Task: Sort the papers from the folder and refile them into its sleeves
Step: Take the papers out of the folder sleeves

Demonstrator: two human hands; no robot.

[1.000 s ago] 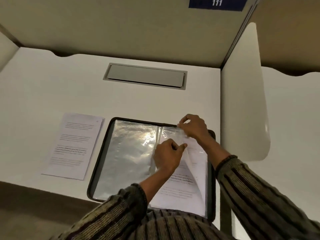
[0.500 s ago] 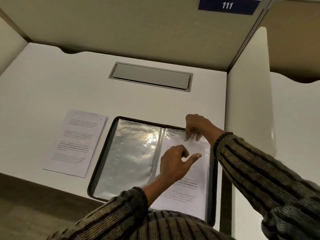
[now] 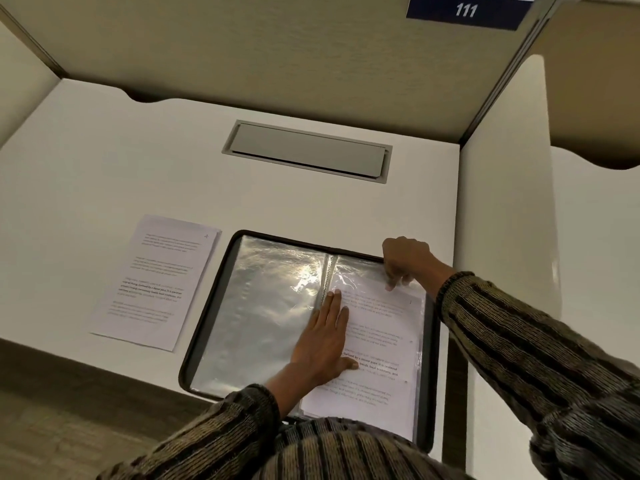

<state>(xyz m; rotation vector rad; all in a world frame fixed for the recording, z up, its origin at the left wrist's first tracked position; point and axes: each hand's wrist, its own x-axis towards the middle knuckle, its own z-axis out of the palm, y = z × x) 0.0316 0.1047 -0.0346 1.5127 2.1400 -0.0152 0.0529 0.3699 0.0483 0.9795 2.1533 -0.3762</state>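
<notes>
Left hand (image 3: 325, 341), earlier curled, now flat on the printed sheet (image 3: 384, 344); right hand (image 3: 406, 260) pinches the glossy sleeve (image 3: 360, 275) (black-rimmed folder (image 3: 207, 308)).

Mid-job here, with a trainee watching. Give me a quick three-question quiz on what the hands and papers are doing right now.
1. True or false: the left hand lies flat on the right-hand sleeve of the folder.
2. Fill in: the right hand grips that sleeve at its ___ edge.
3. Where is the loose paper stack?
A: on the desk, left of the folder.
B: inside the left-hand sleeve.
C: under the right hand.
Key: 1 true; 2 top (the far edge); 3 A.
</notes>
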